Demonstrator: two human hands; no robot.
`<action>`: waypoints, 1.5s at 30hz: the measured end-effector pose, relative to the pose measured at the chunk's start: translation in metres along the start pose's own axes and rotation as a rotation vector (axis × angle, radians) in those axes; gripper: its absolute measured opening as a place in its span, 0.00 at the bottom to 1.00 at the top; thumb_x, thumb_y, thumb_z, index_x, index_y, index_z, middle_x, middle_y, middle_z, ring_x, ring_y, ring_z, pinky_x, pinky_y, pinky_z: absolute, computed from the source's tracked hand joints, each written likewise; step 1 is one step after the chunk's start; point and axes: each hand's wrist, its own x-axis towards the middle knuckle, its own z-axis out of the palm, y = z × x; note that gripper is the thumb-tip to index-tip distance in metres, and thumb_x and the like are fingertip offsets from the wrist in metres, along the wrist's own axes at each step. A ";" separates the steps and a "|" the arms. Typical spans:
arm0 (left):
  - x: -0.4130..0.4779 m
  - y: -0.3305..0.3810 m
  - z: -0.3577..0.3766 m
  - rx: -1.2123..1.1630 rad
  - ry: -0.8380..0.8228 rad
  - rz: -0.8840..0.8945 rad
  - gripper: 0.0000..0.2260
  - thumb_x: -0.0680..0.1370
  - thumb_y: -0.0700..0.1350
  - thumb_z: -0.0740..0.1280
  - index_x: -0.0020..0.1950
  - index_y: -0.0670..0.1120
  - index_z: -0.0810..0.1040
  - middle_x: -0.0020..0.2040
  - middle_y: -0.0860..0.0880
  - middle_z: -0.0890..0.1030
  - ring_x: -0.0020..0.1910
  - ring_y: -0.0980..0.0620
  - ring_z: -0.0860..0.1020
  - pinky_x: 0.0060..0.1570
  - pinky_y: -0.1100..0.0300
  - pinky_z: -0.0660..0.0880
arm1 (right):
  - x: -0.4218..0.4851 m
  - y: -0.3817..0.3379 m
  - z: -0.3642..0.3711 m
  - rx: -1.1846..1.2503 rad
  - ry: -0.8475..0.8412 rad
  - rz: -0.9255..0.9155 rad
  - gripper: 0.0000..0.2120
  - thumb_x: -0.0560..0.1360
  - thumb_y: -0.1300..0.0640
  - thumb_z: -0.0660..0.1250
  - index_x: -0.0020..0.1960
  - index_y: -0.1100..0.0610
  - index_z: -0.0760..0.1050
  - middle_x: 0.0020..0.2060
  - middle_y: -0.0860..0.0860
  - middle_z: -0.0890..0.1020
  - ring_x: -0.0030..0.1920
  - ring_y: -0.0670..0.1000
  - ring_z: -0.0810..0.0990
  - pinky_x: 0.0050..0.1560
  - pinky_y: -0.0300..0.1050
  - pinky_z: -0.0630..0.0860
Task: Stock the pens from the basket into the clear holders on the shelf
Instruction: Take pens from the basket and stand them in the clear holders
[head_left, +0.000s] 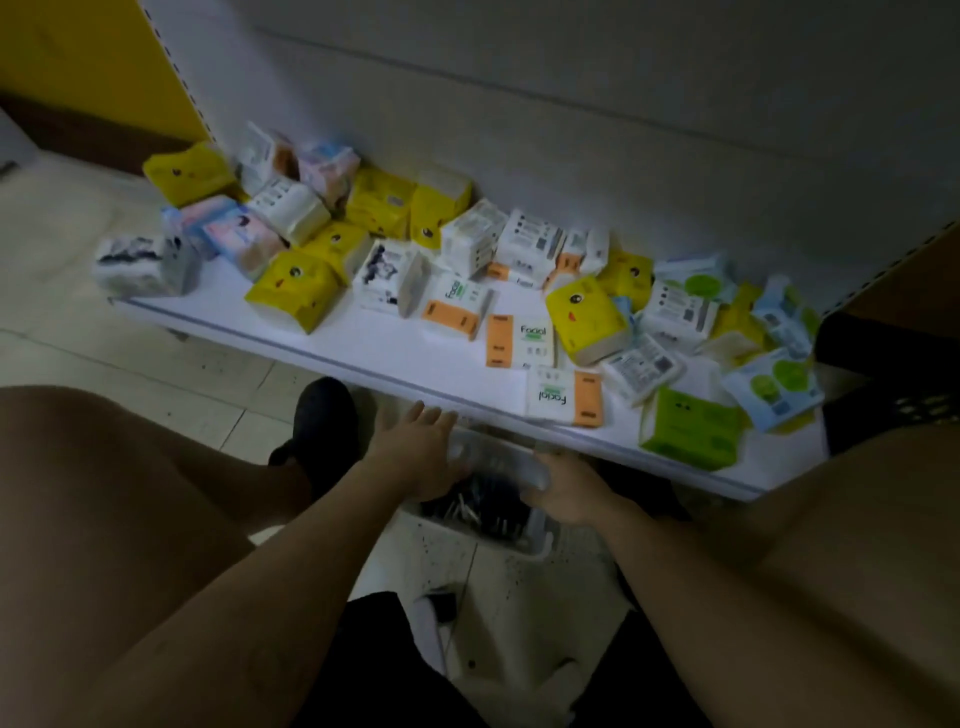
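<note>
The clear holder (498, 460), lying 10 to 4 o'clock, is gripped by the right hand (566, 493) and touched by the straight-fingered left hand (415, 447), with the pens (478, 506) just at its 6 o'clock.

A low white flat shelf board (363, 343) carries a loose scatter of soft tissue packs. A white pack with an orange band and the word Facial (563, 397) lies at the board's front edge. Just right of that pack lies a bright green pack (691, 431). Behind it sits a yellow pack with a cartoon face (587, 317). Further behind and to its left, yellow, white and pastel packs (291, 218) crowd together. Below and left of it, on the pale tiled floor (156, 374), stands a white plastic basket (540, 543) of dark pens (483, 506).
</note>
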 end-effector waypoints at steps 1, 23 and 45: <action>0.002 -0.004 0.006 -0.004 -0.003 -0.005 0.34 0.78 0.63 0.58 0.79 0.50 0.52 0.79 0.48 0.54 0.78 0.47 0.49 0.73 0.38 0.45 | 0.003 -0.001 0.002 0.021 -0.032 0.007 0.12 0.75 0.54 0.68 0.57 0.52 0.73 0.54 0.51 0.78 0.55 0.54 0.79 0.54 0.51 0.78; 0.012 -0.049 0.096 -0.407 -0.147 -0.165 0.23 0.80 0.50 0.63 0.74 0.47 0.64 0.70 0.45 0.70 0.68 0.45 0.70 0.65 0.50 0.71 | 0.126 -0.032 0.106 -0.049 -0.483 0.034 0.19 0.80 0.52 0.58 0.70 0.54 0.70 0.63 0.55 0.75 0.57 0.55 0.75 0.57 0.45 0.73; 0.108 -0.041 0.149 -0.541 -0.293 -0.131 0.13 0.80 0.48 0.62 0.59 0.42 0.77 0.54 0.42 0.80 0.53 0.45 0.78 0.51 0.55 0.76 | 0.072 -0.032 0.056 0.350 0.165 0.160 0.04 0.76 0.55 0.69 0.46 0.50 0.73 0.38 0.46 0.77 0.42 0.48 0.78 0.42 0.43 0.75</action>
